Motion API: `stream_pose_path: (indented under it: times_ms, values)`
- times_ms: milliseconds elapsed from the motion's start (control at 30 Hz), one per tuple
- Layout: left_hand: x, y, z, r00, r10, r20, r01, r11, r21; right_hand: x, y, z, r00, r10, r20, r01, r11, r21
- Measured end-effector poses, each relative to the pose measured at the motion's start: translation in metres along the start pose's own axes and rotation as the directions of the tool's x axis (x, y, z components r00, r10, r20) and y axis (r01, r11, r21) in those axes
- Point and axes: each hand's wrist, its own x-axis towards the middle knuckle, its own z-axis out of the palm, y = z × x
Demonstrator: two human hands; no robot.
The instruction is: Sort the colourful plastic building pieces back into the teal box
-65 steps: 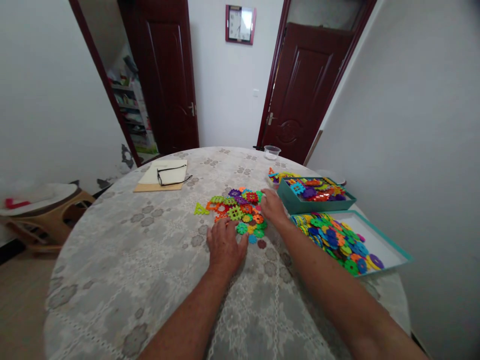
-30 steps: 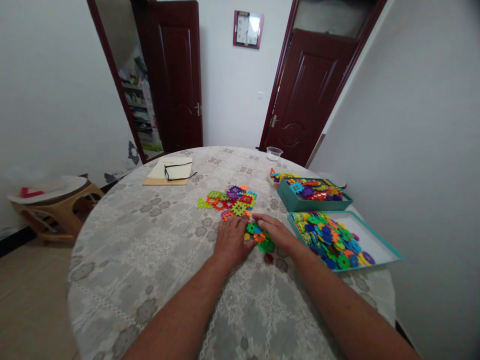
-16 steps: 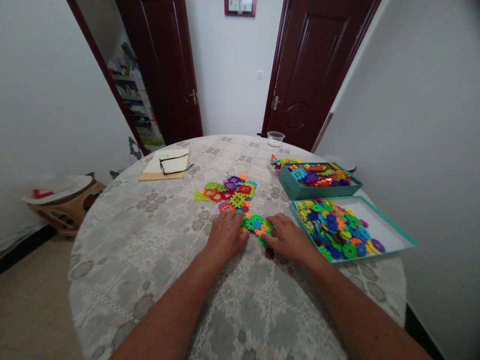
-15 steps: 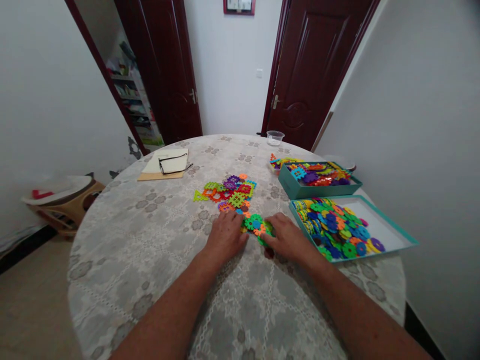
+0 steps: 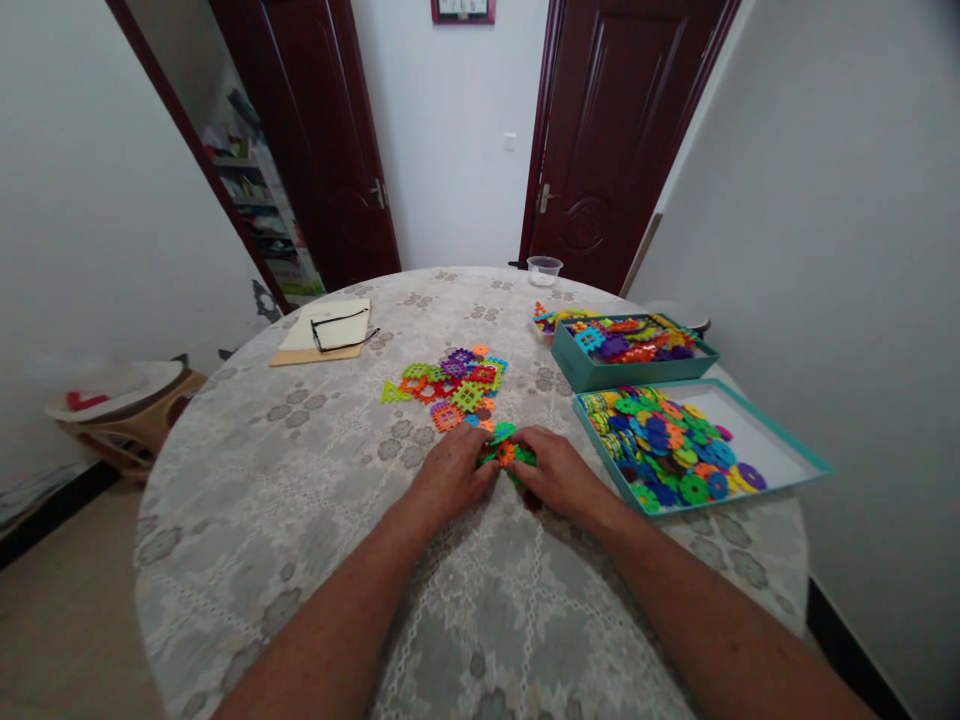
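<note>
Green and orange interlocking plastic discs (image 5: 506,454), notched like flowers, lie between my two hands at the middle of the table. My left hand (image 5: 450,468) curls round their left side, fingertips partly hidden behind them. From the right, my right hand (image 5: 561,470) grips the same pieces, thumb toward me. One green disc stands tilted up between the fingers. A dark brown disc (image 5: 532,500) shows under the right hand. Just beyond my hands lies a loose pile of coloured square, triangular and round notched pieces (image 5: 466,398).
On the right, a teal-edged tray (image 5: 780,440) holds many round discs. Behind it stand a teal box (image 5: 637,377) of pieces and a clear plastic tub (image 5: 544,270). Black glasses (image 5: 341,333) rest on paper (image 5: 300,347) at the left. A patterned cloth (image 5: 300,480) covers the round table.
My hands have drawn closer together round the discs. The green disc that lay flatter between them is now tilted up. The view has shifted slightly.
</note>
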Motion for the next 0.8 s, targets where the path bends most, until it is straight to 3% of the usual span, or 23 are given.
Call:
stream_pose_path:
  times_ms: [467,700,800]
  values:
    - [0.005,0.004,-0.01,0.998,-0.061,0.004,0.061,0.995,-0.074,-0.004,0.0,0.005,0.996,0.068,-0.052,-0.057,0.982,0.182]
    - [0.008,0.005,-0.012,0.989,-0.148,0.025,0.15,0.972,-0.179,0.001,0.006,-0.001,0.988,0.079,-0.129,-0.068,0.993,0.093]
    - [0.008,0.005,-0.014,0.988,-0.132,0.075,0.147,0.956,-0.255,0.004,0.008,-0.005,0.976,0.135,-0.172,-0.121,0.989,0.088]
